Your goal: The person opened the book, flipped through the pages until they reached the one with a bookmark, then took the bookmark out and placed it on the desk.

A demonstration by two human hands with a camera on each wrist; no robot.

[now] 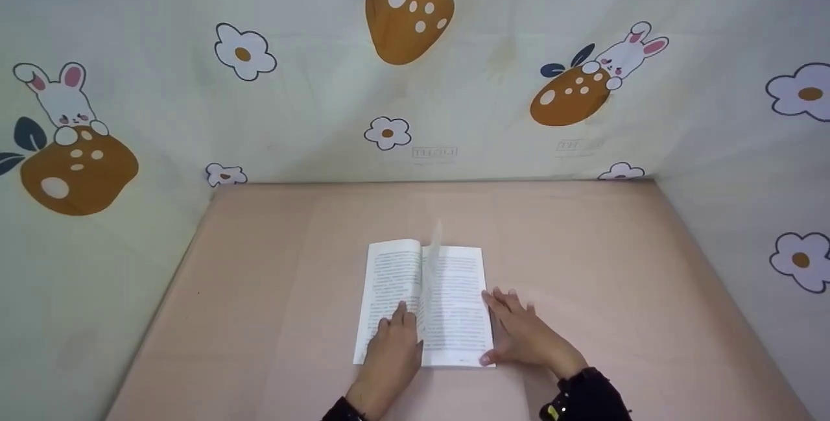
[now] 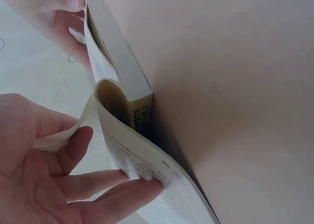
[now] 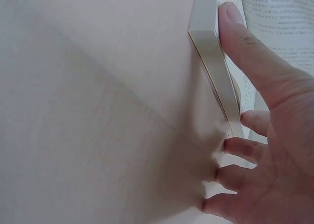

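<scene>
One page (image 1: 434, 272) is pinched between thumb and finger of the left hand (image 1: 392, 349), by which some lower print is hidden. The right edge of the book (image 1: 462, 317) is touched by the right hand (image 1: 528, 338), its fingers spread. Both sleeves (image 1: 589, 398) are cut off. Table (image 1: 616, 265) is seen around the book, which is laid open near the middle, white, thick, densely printed.

The paperback (image 1: 459, 307) has smooth, matt paper pages (image 1: 392, 275); the tabletop (image 1: 259, 298) looks matt, the far backdrop (image 1: 311, 96) like creased cloth.
</scene>
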